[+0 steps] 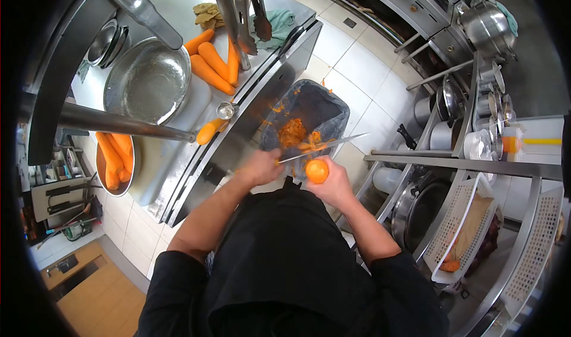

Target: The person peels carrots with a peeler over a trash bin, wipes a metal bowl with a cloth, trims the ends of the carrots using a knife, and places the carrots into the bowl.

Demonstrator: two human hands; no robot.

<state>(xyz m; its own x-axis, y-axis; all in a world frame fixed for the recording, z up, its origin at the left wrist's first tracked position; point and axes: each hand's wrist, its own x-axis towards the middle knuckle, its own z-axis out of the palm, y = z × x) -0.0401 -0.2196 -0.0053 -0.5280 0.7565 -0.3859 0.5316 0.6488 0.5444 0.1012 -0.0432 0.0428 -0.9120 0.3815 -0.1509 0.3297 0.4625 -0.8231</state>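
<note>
My left hand (260, 168), slightly blurred, is closed around the handle end of a knife (333, 143). Its long blade points right, across the front part of a dark bin (340, 108). My right hand (334, 185) grips a carrot (317, 171), whose rounded orange end faces up toward me. The blade passes just beyond the carrot; whether they touch I cannot tell. Orange peelings (292, 133) lie inside the bin below both hands. On the steel counter to the left are several whole carrots (209, 74) and one orange piece (209, 132) near the edge.
A mesh strainer (148, 81) and a bowl of carrots (116, 164) are at the left. Tongs (241, 16) hang above the counter, near a green cloth (275, 24). Metal shelves with pots (422, 209) and a white plastic basket (461, 230) stand close on the right.
</note>
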